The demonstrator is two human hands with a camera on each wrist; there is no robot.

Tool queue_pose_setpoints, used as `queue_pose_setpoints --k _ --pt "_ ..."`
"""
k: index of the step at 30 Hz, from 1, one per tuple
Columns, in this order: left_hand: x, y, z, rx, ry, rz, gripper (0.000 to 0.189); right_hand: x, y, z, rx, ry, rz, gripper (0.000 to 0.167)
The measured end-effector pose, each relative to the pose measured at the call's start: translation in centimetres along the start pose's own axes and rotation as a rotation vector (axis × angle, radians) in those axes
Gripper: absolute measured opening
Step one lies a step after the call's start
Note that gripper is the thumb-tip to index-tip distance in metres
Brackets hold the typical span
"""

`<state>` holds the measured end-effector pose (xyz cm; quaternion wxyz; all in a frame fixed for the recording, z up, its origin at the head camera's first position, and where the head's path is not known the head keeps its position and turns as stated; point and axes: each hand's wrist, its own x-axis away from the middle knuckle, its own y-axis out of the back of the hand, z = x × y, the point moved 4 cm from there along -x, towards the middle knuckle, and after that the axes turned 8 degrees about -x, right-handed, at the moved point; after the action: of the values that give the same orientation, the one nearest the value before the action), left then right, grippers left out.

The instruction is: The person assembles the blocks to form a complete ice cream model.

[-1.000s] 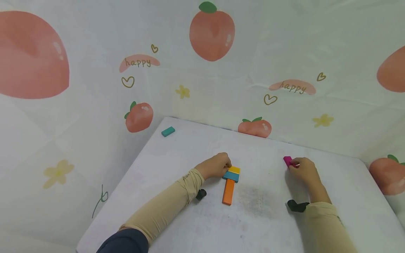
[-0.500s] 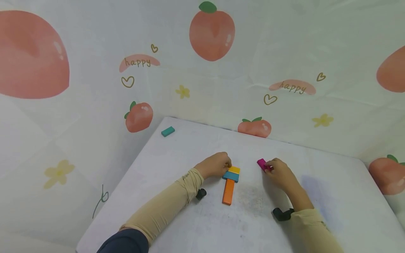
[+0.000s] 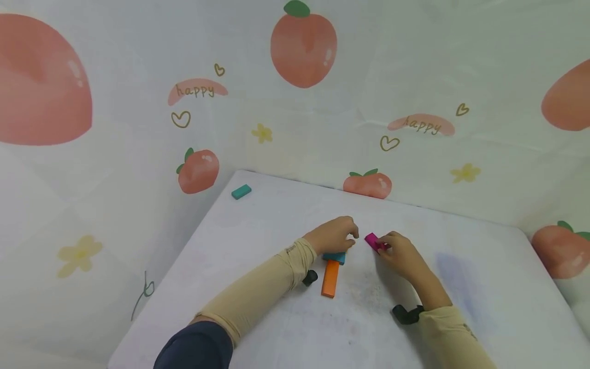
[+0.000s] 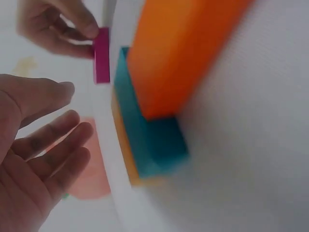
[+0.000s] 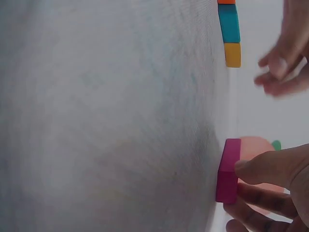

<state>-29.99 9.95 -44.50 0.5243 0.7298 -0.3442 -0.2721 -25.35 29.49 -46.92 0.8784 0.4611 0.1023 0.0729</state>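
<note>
My right hand (image 3: 402,254) pinches a magenta block (image 5: 229,171) between thumb and fingers, low over the white tabletop, to the right of the other blocks. My left hand (image 3: 335,234) is raised above the yellow block (image 5: 232,55) with thumb and fingers spread apart and nothing between them, as the left wrist view (image 4: 43,140) also shows through the hand's open palm. The yellow block lies against a teal-blue block (image 4: 140,121). An orange block (image 3: 330,279) extends from the blue one toward me. In the head view the left hand hides the yellow block.
A green-teal block (image 3: 241,191) lies alone near the table's far left corner. Behind the white table (image 3: 461,246) hangs a pale curtain (image 3: 295,123) printed with peaches. A black wrist device (image 3: 407,314) juts out by the right forearm, another (image 3: 310,278) by the left.
The right hand has brought the magenta block leftward, close to the other blocks. My left hand has come off the yellow block, moved right and spread its fingers.
</note>
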Motion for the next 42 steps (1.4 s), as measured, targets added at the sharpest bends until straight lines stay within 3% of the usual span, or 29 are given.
queue_pose_setpoints --k 7,13,20,27,34,42 --pt "-3.8 -0.8 -1.5 -0.109 -0.045 0.040 0.020 -0.4 0.1 0.2 -0.013 0.052 -0.019 0.009" --pt "-5.3 -1.0 -2.2 -0.213 -0.050 0.041 0.018 -0.7 0.1 0.6 -0.032 0.072 -0.030 0.005" --pt "-5.4 -1.4 -2.5 -0.235 -0.018 0.060 0.011 -0.7 0.1 0.7 -0.049 0.070 -0.018 0.005" --pt "-5.9 -1.7 -2.2 -0.234 -0.027 0.062 0.010 -0.8 0.2 0.7 -0.038 0.067 -0.014 0.005" --pt "-5.9 -1.8 -0.2 -0.163 0.026 0.084 0.010 -2.0 0.0 0.9 -0.061 0.076 -0.013 0.009" --pt "-4.5 -1.1 2.5 -0.051 0.120 0.120 0.014 -4.3 -1.6 1.5 -0.098 -0.037 0.072 0.014"
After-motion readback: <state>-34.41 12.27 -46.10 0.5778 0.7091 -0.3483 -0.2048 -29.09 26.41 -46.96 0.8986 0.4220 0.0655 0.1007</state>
